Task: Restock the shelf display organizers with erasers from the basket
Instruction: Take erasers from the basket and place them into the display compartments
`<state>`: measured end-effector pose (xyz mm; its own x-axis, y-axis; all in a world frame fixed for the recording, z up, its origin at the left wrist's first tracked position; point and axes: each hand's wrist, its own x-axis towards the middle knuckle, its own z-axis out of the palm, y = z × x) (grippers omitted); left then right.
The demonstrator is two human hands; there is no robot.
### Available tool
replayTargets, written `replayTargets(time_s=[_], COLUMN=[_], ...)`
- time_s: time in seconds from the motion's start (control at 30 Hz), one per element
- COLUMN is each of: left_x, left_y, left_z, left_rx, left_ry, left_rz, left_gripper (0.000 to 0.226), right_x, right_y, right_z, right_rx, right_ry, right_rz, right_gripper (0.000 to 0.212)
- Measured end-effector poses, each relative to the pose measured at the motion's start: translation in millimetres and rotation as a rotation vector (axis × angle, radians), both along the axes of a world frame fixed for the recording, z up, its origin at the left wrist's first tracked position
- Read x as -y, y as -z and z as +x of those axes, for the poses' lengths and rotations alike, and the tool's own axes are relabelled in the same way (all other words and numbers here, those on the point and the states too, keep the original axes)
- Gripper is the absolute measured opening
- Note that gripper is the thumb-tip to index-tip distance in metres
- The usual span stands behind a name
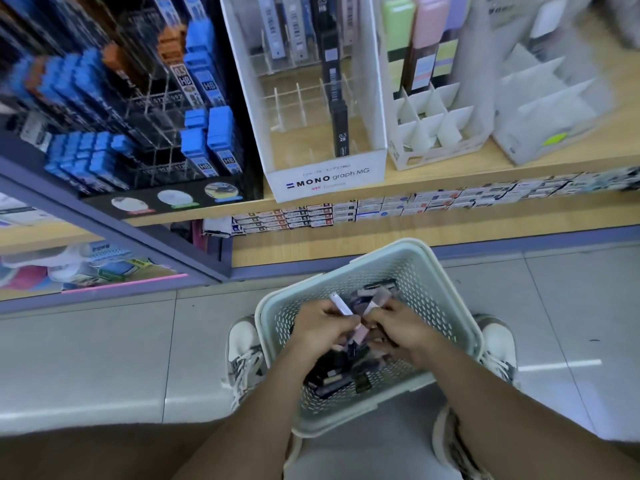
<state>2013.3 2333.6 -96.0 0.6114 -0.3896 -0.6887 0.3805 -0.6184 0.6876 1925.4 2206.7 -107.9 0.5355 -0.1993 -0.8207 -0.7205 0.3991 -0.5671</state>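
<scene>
both hands down in the basket (pixel 446 306), pale green w/ perforated walls, sitting on the tile floor (pixel 86 358) btwn two sneakers, left shoe (pixel 244 351) and right shoe (pixel 500 344). left hand (pixel 320 327) has fingers curled round a slim white stick eraser (pixel 341 306), its end poking up past the thumb. right hand (pixel 401 329) is just beside it, fingers bent and pinching a pinkish eraser (pixel 362 332); the two hands nearly touch at the fingertips. under them lies the pile of erasers (pixel 332 372), mostly dark packs w/ a few pale ones, heaped in the basket's near half.

above, on the wood shelf (pixel 450 174): a white organizer (pixel 329 174) marked "mono graph mg", w/ clear dividers, mostly bare slots and one column of dark packs. right of it a white card organizer (pixel 426 126) w/ bare front cells and green, pink, purple packs at the back. a third white organizer (pixel 540 105) further right, blurred. left side has a black rack (pixel 138 109) w/ blue-capped lead cases marked hb.
</scene>
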Motion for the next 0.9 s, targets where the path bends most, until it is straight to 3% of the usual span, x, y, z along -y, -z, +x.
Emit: replayTargets(time_s=[0.2,0.4,0.47,0.67,0.9], left_x=[6,9,11,9,4], left_y=[-52,-86,-97,-132,-205], left_z=[4,-5,-10,-15,-4], left_rx=[-0.393,-0.585,-0.568,-0.352,-0.124], left_ry=[-0.293,-0.597,-0.633,-0.481,-0.316], left_rz=[-0.314,-0.541,-0.560,-0.508,-0.561], left_gripper=[0.009,0.010,0.009,0.008,0.012], right_x=[17,7,3,-7,8], right_y=[-57,-103,-114,-153,-219], right_z=[-8,-16,-17,-18,-18], right_rx=[0.071,0.178,0.212,0.258,0.379], right_ry=[0.165,0.044,0.023,-0.212,-0.073], right_rz=[0.059,0.062,0.079,-0.161,0.061], right_gripper=[0.012,0.046,0.041,0.035,0.040])
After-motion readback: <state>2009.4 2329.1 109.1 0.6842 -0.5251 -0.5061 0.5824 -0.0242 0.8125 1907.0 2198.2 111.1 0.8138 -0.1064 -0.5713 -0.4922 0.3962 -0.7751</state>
